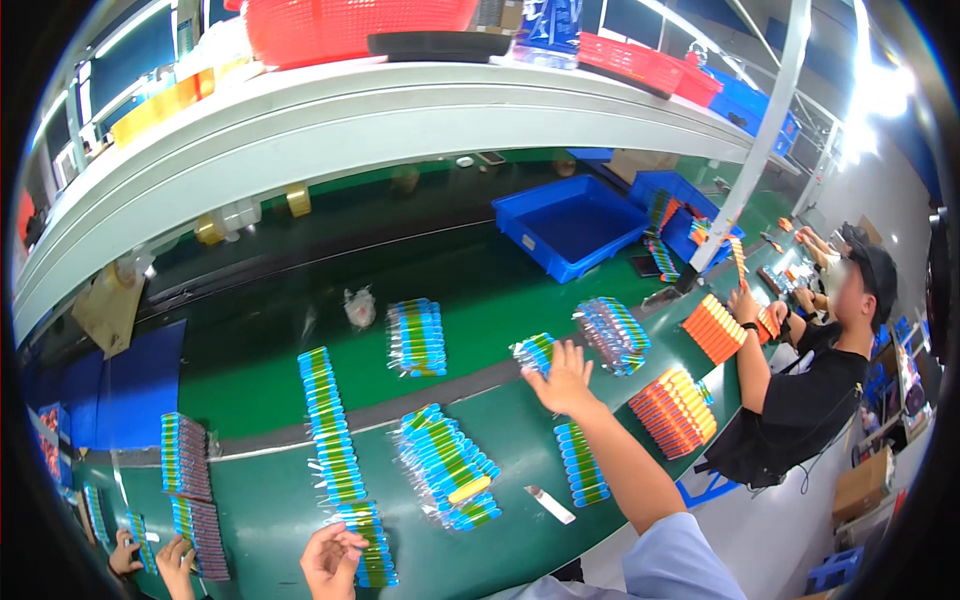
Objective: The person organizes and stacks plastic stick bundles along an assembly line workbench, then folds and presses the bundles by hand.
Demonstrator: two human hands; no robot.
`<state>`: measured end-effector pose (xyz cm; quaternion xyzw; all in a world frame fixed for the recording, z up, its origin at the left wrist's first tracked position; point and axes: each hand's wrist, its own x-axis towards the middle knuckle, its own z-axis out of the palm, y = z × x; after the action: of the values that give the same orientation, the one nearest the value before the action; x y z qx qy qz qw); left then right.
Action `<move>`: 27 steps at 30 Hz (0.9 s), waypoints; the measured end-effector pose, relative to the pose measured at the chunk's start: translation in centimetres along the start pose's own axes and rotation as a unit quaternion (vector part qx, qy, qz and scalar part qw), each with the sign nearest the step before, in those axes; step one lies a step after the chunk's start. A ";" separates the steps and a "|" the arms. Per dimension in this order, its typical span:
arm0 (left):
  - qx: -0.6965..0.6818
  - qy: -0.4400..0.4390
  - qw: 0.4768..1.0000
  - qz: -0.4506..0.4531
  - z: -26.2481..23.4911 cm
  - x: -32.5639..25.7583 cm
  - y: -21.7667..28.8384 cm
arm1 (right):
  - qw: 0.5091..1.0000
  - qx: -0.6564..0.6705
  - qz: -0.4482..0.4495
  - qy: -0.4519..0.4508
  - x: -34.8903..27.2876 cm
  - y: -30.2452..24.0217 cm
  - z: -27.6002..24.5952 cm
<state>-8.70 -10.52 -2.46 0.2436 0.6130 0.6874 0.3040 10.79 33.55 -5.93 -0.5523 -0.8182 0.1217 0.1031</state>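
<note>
My right hand (566,381) reaches over the table with fingers spread, its fingertips on a small bundle of slim blue-and-green sticks (533,349) at the belt's edge. My left hand (332,560) is low in the view, fingers curled beside the near end of a long row of the same sticks (332,430). Whether anything is inside its fingers is hidden. Between my hands lies a fanned pile of sticks (440,460) with a yellow piece (469,489) on top. A white-handled cutter-like tool (550,504) and another stick row (581,463) lie by my right forearm.
Further bundles (416,338) (612,334) lie on the green belt (260,370), with a crumpled clear bag (359,307). A blue tray (570,225) stands beyond. At right, a co-worker (820,370) handles orange sticks (713,329); another person's hands (176,566) are at left. A shelf (400,110) crosses overhead.
</note>
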 end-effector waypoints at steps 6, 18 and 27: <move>0.422 0.102 0.886 0.161 -0.7 1.9 -0.2 | 0.931 0.227 -0.243 0.148 -6.6 -5.8 -4.5; 0.446 -0.142 0.822 0.323 9.0 6.4 0.8 | 0.890 0.139 -0.432 -0.041 -16.2 -10.3 -4.7; 0.482 -0.133 0.822 0.272 10.3 5.4 -2.8 | 0.869 0.104 -0.474 0.102 -18.7 -7.8 -1.6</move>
<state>-4.79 0.66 -4.13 0.6050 0.7286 0.3199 0.0271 11.34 13.55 -2.62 -0.0940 -0.9491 0.0853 0.2883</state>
